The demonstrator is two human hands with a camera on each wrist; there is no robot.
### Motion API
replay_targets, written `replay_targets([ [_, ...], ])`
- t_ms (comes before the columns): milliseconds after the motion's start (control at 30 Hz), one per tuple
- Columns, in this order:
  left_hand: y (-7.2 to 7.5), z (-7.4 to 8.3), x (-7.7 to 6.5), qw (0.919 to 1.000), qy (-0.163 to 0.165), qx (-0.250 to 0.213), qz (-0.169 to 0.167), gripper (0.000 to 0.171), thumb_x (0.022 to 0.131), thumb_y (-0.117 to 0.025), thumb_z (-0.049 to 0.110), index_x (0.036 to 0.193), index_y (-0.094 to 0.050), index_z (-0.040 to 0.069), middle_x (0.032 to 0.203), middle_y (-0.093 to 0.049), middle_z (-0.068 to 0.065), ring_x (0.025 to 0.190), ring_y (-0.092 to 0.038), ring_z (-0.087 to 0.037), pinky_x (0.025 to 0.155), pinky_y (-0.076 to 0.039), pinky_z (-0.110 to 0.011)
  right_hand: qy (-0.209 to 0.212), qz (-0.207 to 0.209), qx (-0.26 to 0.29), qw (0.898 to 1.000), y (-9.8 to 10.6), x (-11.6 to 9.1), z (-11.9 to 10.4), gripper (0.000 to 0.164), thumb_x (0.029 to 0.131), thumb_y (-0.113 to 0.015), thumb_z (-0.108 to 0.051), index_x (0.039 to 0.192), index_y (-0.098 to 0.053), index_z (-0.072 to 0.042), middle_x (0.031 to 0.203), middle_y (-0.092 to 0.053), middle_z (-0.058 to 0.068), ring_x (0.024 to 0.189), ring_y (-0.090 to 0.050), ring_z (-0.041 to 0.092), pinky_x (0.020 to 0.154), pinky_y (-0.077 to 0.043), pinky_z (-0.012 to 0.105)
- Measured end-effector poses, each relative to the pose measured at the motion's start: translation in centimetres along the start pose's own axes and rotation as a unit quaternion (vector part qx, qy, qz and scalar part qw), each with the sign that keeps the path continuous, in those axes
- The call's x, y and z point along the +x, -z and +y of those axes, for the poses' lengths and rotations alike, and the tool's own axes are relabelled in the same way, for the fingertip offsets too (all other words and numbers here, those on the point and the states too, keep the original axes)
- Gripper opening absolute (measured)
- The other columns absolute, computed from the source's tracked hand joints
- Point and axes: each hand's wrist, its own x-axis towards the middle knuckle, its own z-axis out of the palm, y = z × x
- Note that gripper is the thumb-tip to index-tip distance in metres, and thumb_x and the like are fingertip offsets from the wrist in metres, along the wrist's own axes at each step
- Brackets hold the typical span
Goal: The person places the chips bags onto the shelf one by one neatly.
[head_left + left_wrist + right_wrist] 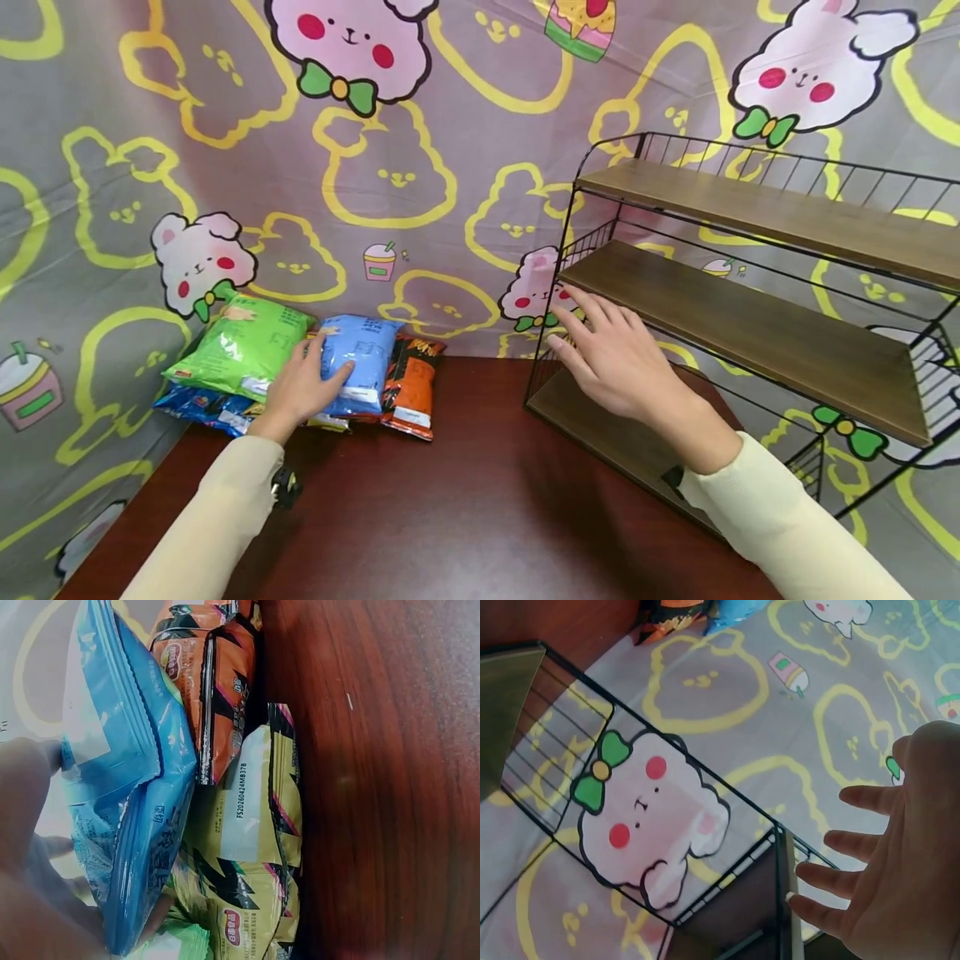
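A light-blue snack bag [362, 358] lies on top of the pile at the left, and my left hand [303, 387] grips it by its near left side. In the left wrist view, the thumb and fingers [56, 846] are around the blue bag's edge. Beside it are a green snack bag [243, 343], an orange-and-black bag [412, 383], a dark-blue bag [206, 407] and a yellow bag [244, 825] underneath. My right hand [618, 358] hovers before the wire rack's left end, holding nothing, its fingers spread and fairly straight.
A black wire rack with brown shelves [742, 329] stands on the right of the dark red table [450, 508]. A grey curtain with cartoon bears [420, 150] hangs behind the table and along its left side.
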Motion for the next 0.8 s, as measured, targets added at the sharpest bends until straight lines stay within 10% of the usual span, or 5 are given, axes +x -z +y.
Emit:
replay_targets([
  [400, 0.8, -0.6, -0.9, 0.9953, 0.012, -0.034, -0.090, 0.101, 0.088, -0.043, 0.064, 0.147, 0.005, -0.003, 0.141, -0.015, -0.042, 0.127, -0.022, -0.056, 0.097, -0.027, -0.067, 0.013, 0.019, -0.043, 0.999, 3.8, -2.5, 1.4, 0.054, 0.098, -0.033, -0.051, 0.142, -0.042, -0.021, 0.152, -0.026, 0.007, 0.131, -0.034, 0.032, 0.099, -0.029, 0.053],
  [800, 0.7, -1.2, -1.0, 0.9924, 0.026, -0.063, -0.102, 0.104, 0.088, -0.046, 0.064, 0.147, 0.007, -0.003, 0.141, -0.014, -0.043, 0.127, -0.021, -0.057, 0.099, -0.025, -0.066, 0.020, 0.117, -0.084, 0.989, 8.8, -4.9, 3.3, 0.044, 0.086, -0.060, -0.039, 0.121, -0.061, -0.012, 0.129, -0.053, 0.011, 0.109, -0.053, 0.036, 0.087, -0.039, 0.054],
])
